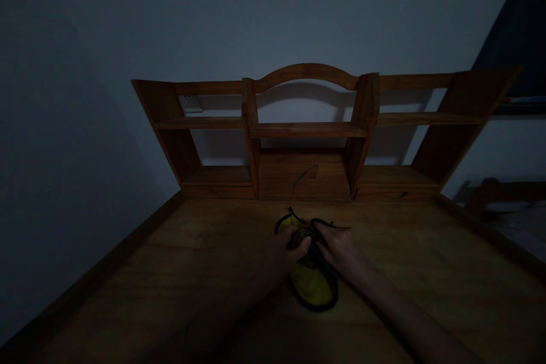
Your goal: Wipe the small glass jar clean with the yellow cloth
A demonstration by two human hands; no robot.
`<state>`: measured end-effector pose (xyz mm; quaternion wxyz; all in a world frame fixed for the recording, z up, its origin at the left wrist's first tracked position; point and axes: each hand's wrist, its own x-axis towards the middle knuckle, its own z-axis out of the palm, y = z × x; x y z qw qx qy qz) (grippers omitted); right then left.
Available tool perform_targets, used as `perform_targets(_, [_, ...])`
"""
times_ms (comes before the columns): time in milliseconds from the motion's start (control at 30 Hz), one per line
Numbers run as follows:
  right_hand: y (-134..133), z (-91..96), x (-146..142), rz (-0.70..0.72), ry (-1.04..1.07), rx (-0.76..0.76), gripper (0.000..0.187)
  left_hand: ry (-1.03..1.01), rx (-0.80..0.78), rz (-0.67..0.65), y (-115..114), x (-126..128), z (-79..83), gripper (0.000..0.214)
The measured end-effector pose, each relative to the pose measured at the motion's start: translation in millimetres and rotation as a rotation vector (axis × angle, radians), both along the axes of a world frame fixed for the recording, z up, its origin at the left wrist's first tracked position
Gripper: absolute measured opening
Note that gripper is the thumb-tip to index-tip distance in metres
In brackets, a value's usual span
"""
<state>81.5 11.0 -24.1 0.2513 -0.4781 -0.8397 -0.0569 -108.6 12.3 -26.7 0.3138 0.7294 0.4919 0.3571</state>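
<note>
A pale wall [85, 40] stood beyond the grip, and a wooden desk [205, 273] spread beneath and around it. A shelf unit [307, 129] rose ahead of the hands. Directly under the grip, on the desk, lay a yellow pouch [314, 287] with black edging; it looked light, soft and floppy, probably best taken by its seemingly firmer rim. The left hand [285, 249] had thumb and fingers closed about a dark object; the right hand [339, 244] curled against the pouch's black edge, though whether it pinched anything could not be told. The dark object [305, 233], between the hands, glinted, so it was perhaps hard and slippery, better held by its sides. A thin black cord [342, 228] stuck out just beyond the right hand.
</note>
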Motion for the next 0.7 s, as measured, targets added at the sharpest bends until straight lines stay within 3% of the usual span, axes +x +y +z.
perform_targets(167, [-5.0,7.3,-4.4,0.167,0.071,-0.003,0.047,0.045,0.061,-0.004,-1.2,1.3,-4.9,0.033])
perform_targets(267, [-5.7,10.3,-3.2,0.199,0.092,-0.02,0.047,0.069,0.078,0.001,-1.7,2.3,-6.7,0.034])
perform_targets(500, [-5.3,3.8,-3.3,0.101,0.081,-0.065,0.035,0.028,0.072,0.036,-5.2,2.5,5.1,0.032])
perform_targets(700, [-4.8,-2.0,-5.9,-0.058,0.466,-0.096,0.034,-0.227,0.135,-0.017,-4.6,7.2,7.4,0.032])
